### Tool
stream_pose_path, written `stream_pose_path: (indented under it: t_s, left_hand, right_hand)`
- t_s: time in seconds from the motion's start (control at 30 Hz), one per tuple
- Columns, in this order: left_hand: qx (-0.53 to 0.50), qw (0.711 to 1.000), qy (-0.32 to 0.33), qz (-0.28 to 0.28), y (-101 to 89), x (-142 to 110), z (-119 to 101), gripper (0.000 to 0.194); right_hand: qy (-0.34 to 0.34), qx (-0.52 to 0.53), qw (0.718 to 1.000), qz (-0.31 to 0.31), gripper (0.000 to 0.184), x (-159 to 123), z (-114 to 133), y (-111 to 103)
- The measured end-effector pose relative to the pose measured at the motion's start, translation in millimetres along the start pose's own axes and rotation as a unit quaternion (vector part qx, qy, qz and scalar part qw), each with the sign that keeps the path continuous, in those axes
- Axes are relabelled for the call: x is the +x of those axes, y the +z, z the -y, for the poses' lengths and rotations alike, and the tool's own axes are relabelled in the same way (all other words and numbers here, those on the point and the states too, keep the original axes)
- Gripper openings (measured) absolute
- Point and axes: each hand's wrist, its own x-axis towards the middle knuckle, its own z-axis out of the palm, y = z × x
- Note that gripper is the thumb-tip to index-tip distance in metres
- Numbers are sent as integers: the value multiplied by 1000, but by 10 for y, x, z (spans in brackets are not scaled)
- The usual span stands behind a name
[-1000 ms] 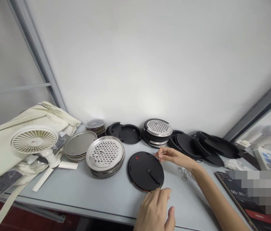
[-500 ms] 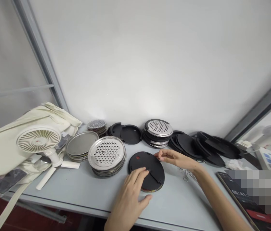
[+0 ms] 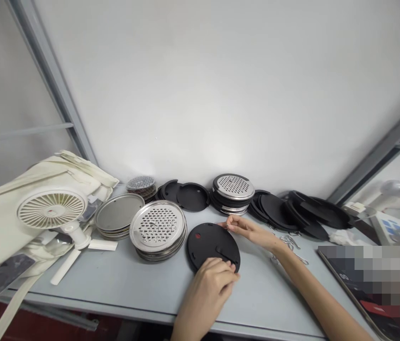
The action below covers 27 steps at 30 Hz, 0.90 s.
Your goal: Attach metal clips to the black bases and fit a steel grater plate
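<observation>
A black round disc [image 3: 210, 244] with slots, a small red mark and a short raised bar lies flat on the table in front of me. Over its near edge my left hand [image 3: 208, 291] has its fingers curled, fingertips at the rim beside the bar. My right hand [image 3: 244, 231] is at the far right rim, thumb and forefinger pinching a small shiny metal piece [image 3: 227, 228], mostly hidden by the fingers. Right of the disc, several bent metal wire hooks [image 3: 290, 242] lie partly behind my right forearm.
Left of the disc stand a stack of perforated metal grater discs [image 3: 157, 227] and plain metal plates [image 3: 118, 213]. Along the wall are black round trays [image 3: 192, 196], another stack [image 3: 233, 187] and black lids [image 3: 278, 210]. A white fan [image 3: 52, 208] and a phone [image 3: 349, 279] flank the table.
My left hand moved from below the disc onto its surface, then to its near right edge, where the fingers curled in. My right hand stayed pinched at the far right rim.
</observation>
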Motion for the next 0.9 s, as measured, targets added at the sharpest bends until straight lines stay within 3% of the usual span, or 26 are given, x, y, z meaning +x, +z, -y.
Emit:
stream_pose_path:
  t_s: [0.2,0.37,0.5,0.6,0.73,0.9]
  left_hand:
    - [37,999,20,-31,290,20,-88,32]
    - [89,990,-34,-99,621,-11,-42,33]
    - [99,987,-67,-108,743,-18,-65,37]
    - [72,989,-76,-101,664,-5,-142,36]
    - [2,994,-69,-82,415,4,-185,33]
    - [147,981,-64,-110,178,-25,44,47]
  right_hand:
    - [-5,6,1000,-4,44,82,-23,117]
    - [-16,20,1000,-19,38,137,-114,214]
    - [-25,41,999,-11,34,175,-165,306]
    - [-39,35,998,-32,34,207,-168,347]
    - [-61,10,989,-133,37,232,-172,291]
    - [-45,-10,976,-213,39,180,-196,116]
